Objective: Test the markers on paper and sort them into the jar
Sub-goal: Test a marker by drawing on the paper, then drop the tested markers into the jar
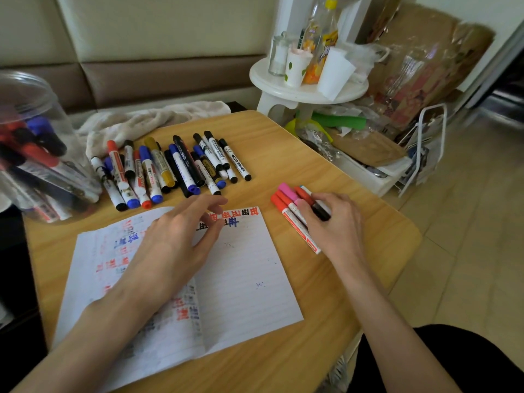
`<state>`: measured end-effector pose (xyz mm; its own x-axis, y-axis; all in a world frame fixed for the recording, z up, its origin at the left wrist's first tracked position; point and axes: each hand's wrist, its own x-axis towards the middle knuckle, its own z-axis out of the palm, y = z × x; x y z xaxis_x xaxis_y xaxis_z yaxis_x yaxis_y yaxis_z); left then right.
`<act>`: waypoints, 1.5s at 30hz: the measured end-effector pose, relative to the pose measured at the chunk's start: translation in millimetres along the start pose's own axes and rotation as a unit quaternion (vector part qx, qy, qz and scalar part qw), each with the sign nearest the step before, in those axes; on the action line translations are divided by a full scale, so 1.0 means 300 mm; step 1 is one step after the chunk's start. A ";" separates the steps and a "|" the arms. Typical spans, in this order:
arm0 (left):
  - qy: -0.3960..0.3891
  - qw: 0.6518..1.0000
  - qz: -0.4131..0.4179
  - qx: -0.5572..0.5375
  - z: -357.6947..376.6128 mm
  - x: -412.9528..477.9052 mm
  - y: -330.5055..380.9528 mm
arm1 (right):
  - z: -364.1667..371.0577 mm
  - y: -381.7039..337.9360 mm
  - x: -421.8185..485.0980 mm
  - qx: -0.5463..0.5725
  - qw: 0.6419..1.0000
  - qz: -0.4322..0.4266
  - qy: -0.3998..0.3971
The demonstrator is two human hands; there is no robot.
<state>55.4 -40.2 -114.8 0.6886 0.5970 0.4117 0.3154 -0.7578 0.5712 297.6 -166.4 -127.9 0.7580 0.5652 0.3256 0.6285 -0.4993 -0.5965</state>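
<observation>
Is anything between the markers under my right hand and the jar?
Yes. The left hand and forearm hang over the paper, directly between the markers held by the right hand and the jar at the left. The marker row lies farther back, off that line.

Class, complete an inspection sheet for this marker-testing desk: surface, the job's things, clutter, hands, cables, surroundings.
Surface: light wooden table, rounded corner.
Job's things: lined white paper sheet bearing red, blue and black marks; row of loose markers behind it; clear plastic jar at left, markers inside; bunch of red and pink markers at right.
Clutter: cream cloth at far edge.
Hands: left hand open over the paper; right hand grips the bunch.
Cables: nothing seen.
Surroundings: white round stool with bottles and cups; tiled floor.
</observation>
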 end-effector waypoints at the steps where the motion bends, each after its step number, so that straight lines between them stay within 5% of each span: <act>1: 0.000 1.000 0.000 0.000 -0.001 -0.001 -0.001 | 0.005 -0.004 -0.002 0.008 1.000 0.009 -0.016; 6: 0.000 1.000 -0.002 0.000 -0.011 -0.008 -0.006 | 0.021 -0.017 -0.015 -0.032 0.997 0.006 -0.070; 17: -0.002 1.000 -0.013 -0.004 -0.021 -0.012 -0.009 | 0.023 -0.021 -0.010 -0.043 0.998 0.000 -0.040; 35: 0.039 0.997 -0.071 -0.016 -0.062 -0.003 -0.085 | 0.200 -0.207 0.105 -0.079 0.988 -0.128 -0.033; 45: 0.035 0.996 -0.079 0.007 -0.118 -0.012 -0.150 | 0.287 -0.296 0.192 -0.122 0.986 -0.105 -0.043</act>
<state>15.7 1.2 -116.9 0.5829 0.7251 0.3667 0.4250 -0.6567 0.6230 270.4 -33.1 -119.4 0.5957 0.7216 0.3527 0.8011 -0.5022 -0.3257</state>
